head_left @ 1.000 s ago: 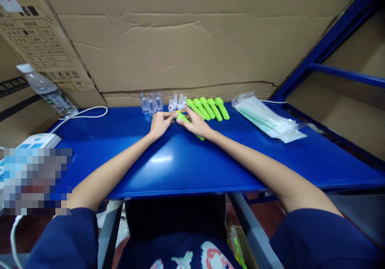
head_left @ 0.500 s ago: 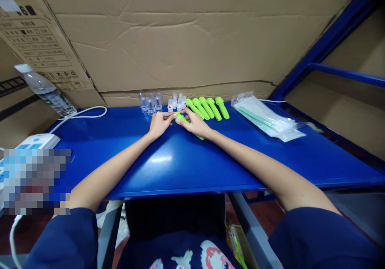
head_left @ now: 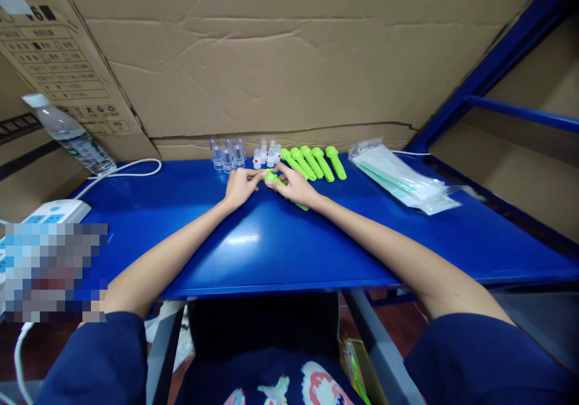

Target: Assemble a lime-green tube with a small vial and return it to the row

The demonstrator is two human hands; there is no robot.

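A lime-green plastic handle [head_left: 270, 176] with a wider head lies slantwise between my two hands. My right hand [head_left: 297, 186] is wrapped round its upper part, and the tail end shows below the palm. At the head end, the fingers of my left hand [head_left: 240, 188] are pinched together against it; anything small between those fingertips is hidden. Just beyond my hands stand several small white caps with red dots [head_left: 257, 159]. Clear plastic cups [head_left: 227, 157] stand upright to their left. To the right, several more green handles [head_left: 311, 163] lie side by side.
A bag of flat white-and-green packets [head_left: 402, 175] lies at the right of the blue table [head_left: 212, 260]. On the left are a power strip [head_left: 58, 212], its white cable and a leaning water bottle [head_left: 75, 136]. Cardboard [head_left: 289, 79] walls the back.
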